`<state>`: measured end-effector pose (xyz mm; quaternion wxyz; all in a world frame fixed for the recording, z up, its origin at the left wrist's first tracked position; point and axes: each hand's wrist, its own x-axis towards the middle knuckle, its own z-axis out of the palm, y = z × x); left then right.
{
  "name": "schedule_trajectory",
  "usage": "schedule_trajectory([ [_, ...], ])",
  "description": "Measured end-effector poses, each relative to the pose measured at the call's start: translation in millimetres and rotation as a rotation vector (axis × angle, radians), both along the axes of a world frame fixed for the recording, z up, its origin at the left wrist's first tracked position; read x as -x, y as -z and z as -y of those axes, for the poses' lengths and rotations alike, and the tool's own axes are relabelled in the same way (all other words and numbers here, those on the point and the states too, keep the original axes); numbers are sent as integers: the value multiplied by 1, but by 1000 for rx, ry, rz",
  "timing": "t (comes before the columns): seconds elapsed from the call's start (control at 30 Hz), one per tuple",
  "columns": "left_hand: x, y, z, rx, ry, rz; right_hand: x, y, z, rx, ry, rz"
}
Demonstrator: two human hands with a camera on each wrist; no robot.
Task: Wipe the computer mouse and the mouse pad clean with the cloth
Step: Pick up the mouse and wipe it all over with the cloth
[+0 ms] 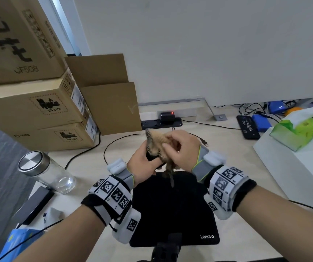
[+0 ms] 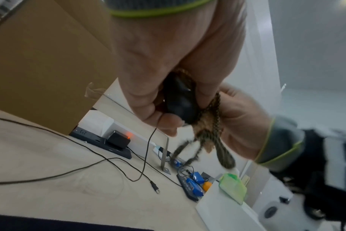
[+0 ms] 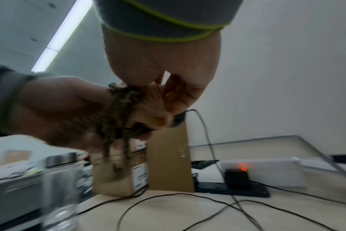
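**A:** Where did things stand at that point?

**B:** I had the mouse (image 2: 180,100) up off the desk (image 1: 233,163), lifted above the far edge of the mouse pad (image 1: 172,210). My left hand (image 1: 142,165) gripped it, fingers (image 2: 142,100) curled round its black body. My right hand (image 1: 180,148) had the cloth (image 1: 156,142) bunched and pressed against the mouse, fingers clenched on the fabric, with a loose tail dangling toward the pad.

**B:** Its cable (image 2: 148,150) trailed down to the desk, the plug lying loose.

**A:** So how far along was I?

**B:** By my reading, I was in the middle of the mouse, the first half of the job. How much of its shell was done, I couldn't tell; the cloth hid most of it.

**A:** And the pad?

**B:** It lay flat and bare on the desk below my wrists. I judged it as still left to wipe.
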<state>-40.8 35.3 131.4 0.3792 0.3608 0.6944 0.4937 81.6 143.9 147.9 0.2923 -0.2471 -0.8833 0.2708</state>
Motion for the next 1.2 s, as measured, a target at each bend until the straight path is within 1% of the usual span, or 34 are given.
schedule_trajectory([
  [0.1,1,-2,4,-23,39,4,-3,5,-27,159,249,38],
  [0.13,1,-3,4,-27,51,-1,-3,7,-33,216,308,47],
  [0.2,1,-4,5,-42,56,-27,-2,10,-40,329,348,-11],
  [0.3,6,-4,4,-26,45,-177,-3,3,-43,383,352,-109],
  [0.33,6,-4,4,8,47,-236,-3,0,-42,379,343,-102],
  [0.4,6,-3,5,63,27,-291,-2,-4,-36,338,294,-32],
  [0.5,4,0,2,66,-18,-354,3,-7,-13,153,182,87],
  [0.57,3,-2,-4,67,-47,-406,7,-7,7,48,52,84],
  [0.63,0,-4,-8,69,-76,-436,9,-6,19,23,-45,54],
  [0.67,-2,-3,-8,55,-99,-432,8,-7,18,32,-53,50],
  [0.73,-2,-2,-6,27,-115,-407,4,-9,5,81,20,69],
  [0.8,-1,-1,-1,23,-55,-408,-1,-9,-9,140,151,114],
  [0.87,-2,-3,2,24,-29,-426,0,-7,-9,141,208,136],
  [0.9,-3,-4,1,15,-38,-420,3,-7,-2,118,177,125],
  [1.0,1,-5,-4,14,-45,-392,9,-11,25,47,-30,41],
  [1.03,2,-5,-4,-9,-23,-351,9,-12,23,51,-46,35],
  [1.07,5,-5,-1,-33,1,-296,8,-12,14,60,-14,39],
  [1.13,6,-9,4,-69,9,-196,1,-11,-11,136,151,60],
  [1.17,7,-12,6,-81,-5,-121,-3,-8,-24,194,247,63],
  [1.2,7,-15,6,-88,-36,-8,-6,-6,-34,248,321,48],
])
